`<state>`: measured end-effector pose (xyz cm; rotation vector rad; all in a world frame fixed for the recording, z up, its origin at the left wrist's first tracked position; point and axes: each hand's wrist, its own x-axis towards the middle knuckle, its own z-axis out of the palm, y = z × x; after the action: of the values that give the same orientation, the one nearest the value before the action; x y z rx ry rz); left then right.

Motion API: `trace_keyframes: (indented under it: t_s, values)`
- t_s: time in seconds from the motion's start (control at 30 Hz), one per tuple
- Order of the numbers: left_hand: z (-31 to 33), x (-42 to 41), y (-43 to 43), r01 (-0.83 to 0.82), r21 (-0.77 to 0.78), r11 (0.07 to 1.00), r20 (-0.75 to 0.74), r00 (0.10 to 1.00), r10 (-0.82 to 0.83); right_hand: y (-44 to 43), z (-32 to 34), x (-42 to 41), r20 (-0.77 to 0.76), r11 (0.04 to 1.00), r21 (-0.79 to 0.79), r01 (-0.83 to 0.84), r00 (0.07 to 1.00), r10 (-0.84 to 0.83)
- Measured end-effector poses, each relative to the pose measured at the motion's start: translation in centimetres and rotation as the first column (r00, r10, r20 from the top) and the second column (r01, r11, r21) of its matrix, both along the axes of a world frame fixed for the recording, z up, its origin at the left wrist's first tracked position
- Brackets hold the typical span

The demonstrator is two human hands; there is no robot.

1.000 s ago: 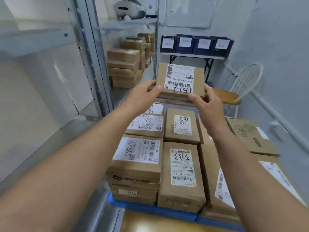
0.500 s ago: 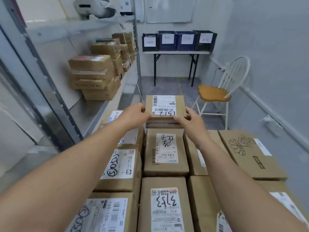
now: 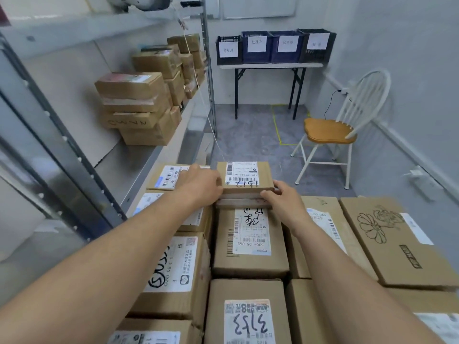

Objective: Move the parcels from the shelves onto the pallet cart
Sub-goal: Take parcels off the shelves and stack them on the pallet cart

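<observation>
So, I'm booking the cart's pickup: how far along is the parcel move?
Done: a pile of parcels already fills the foreground. In hand: the left hand and right hand grip the 1512 parcel at the pile's far end. Left: several stacks of shelf parcels sit on the shelf.

Brown cardboard parcels [image 3: 248, 265] carry white labels [image 3: 250, 232] with black barcodes and scrawl; one flat parcel [image 3: 387, 266] bears a black flower drawing [image 3: 377, 225]. Blue crates [image 3: 257, 57] show white sheets [image 3: 257, 42]; the chair seat [image 3: 327, 131] is amber.
</observation>
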<state>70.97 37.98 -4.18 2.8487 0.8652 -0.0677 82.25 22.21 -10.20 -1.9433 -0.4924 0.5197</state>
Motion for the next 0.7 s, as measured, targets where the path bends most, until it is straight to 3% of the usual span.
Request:
trace_keyframes:
  t_s: [0.33, 0.5, 0.7]
  values:
    - [0.3, -0.7, -0.5, 0.06, 0.041, 0.997, 0.016, 0.998, -0.061, -0.4, 1.5, -1.2, 0.06, 0.998, -0.064, 0.002, 0.998, 0.002]
    - [1.3, -2.3, -1.4, 0.089, 0.074, 0.993, 0.066, 0.993, -0.094, -1.1, 3.6, -2.6, 0.282, 0.984, -0.176, 0.033, 0.959, 0.018]
    - [2.9, -5.8, -3.5, 0.127, 0.164, 0.978, 0.153, 0.976, -0.153, -1.2, 5.6, -7.1, 0.565, 0.967, -0.254, 0.03, 0.816, 0.123]
